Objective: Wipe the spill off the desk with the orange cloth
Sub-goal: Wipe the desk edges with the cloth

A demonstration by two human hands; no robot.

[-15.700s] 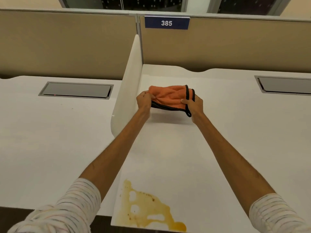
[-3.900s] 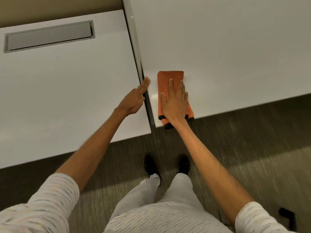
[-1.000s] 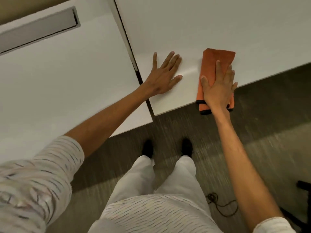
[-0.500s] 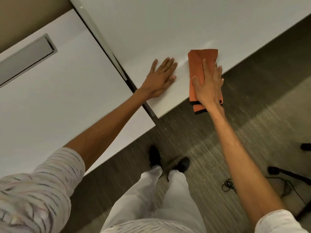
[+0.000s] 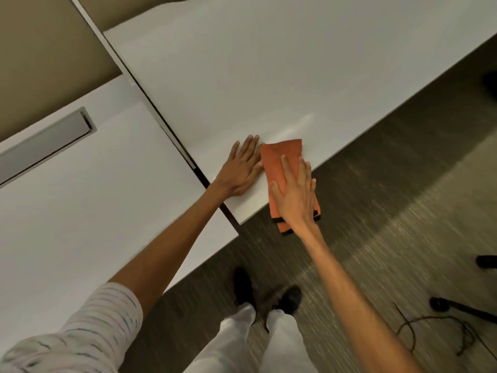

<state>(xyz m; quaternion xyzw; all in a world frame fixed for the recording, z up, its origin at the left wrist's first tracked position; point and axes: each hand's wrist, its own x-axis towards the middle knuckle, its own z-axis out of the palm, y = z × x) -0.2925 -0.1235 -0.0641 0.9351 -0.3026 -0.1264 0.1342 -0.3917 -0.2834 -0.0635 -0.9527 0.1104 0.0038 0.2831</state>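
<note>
The folded orange cloth (image 5: 279,157) with black edging lies at the front corner of the white desk (image 5: 269,76), its near end hanging over the edge. My right hand (image 5: 295,195) presses flat on the cloth, fingers spread. My left hand (image 5: 242,168) rests flat on the desk just left of the cloth, its fingers touching the cloth's side. No orange spill shows on the desk; a faint wet sheen (image 5: 298,125) lies beyond the cloth.
A thin white divider (image 5: 150,103) separates this desk from a second white desk (image 5: 80,211) on the left with a grey cable hatch (image 5: 45,146). Below are dark carpet, my shoes (image 5: 266,294), a loose cable (image 5: 430,332) and a black stand leg (image 5: 462,308).
Since a second ago my right hand has slid the cloth leftward along the desk's front edge until it touches my left hand. The view has tilted. The yellow spill seen earlier no longer shows.
</note>
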